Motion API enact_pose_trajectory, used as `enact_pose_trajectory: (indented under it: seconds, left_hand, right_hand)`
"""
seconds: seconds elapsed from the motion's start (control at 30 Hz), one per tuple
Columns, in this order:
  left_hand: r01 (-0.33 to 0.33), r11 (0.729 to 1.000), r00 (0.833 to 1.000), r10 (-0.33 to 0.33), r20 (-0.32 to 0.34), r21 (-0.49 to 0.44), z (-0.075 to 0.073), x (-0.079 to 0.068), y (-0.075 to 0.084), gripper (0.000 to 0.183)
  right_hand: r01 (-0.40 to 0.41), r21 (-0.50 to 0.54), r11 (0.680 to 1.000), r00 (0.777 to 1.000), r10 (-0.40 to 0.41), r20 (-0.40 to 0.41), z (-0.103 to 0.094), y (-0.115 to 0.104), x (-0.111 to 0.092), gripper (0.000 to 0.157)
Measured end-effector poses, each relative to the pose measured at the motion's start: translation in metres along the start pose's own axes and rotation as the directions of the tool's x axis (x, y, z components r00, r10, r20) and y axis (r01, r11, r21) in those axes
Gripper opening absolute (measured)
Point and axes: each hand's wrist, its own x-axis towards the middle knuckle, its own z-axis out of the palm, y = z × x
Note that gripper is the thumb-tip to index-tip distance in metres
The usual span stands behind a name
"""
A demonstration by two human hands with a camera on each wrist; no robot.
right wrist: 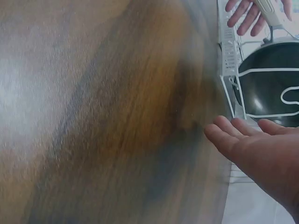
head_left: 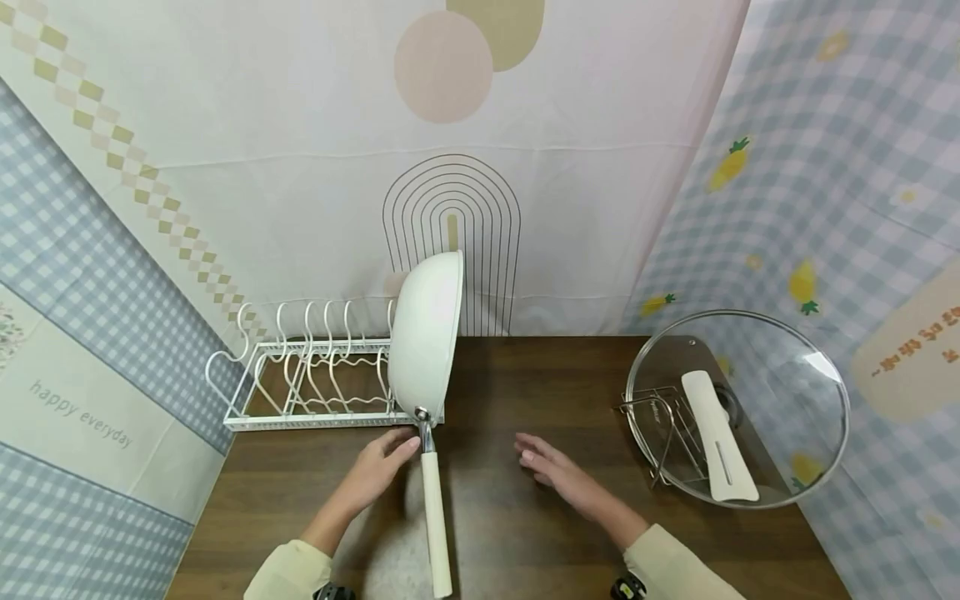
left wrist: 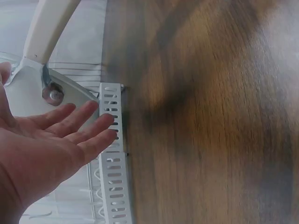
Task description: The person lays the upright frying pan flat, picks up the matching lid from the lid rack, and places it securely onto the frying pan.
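A white wok [head_left: 423,333] stands on its side at the right end of a white wire rack [head_left: 300,423]. Its cream handle [head_left: 437,525] points toward me, and its dark inside shows in the right wrist view. My left hand [head_left: 375,473] is just left of the handle's metal neck, thumb and fingertips close by it. In the left wrist view the left fingers [left wrist: 88,135] are spread, relaxed, before the rack's slotted edge. My right hand [head_left: 562,477] hovers over the table to the right of the wok, its fingers loosely extended and holding nothing.
A glass lid [head_left: 795,400] with a long cream handle [head_left: 720,437] leans on a small metal wire stand [head_left: 660,450] at the right. Several white dividers [head_left: 311,375] rise along the rack. Printed cloths hang behind the brown wooden table [head_left: 525,375] and at both sides.
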Motion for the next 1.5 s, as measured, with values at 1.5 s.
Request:
enact_pose_trajectory:
  seconds: [1.5]
  left_hand:
    - [0.365, 0.749, 0.922, -0.207, 0.329, -0.553, 0.025, 0.001, 0.009, 0.059]
  right_hand:
    - [-0.197, 0.24, 0.951, 0.902, 0.08, 0.424, 0.05, 0.008, 0.017, 0.067]
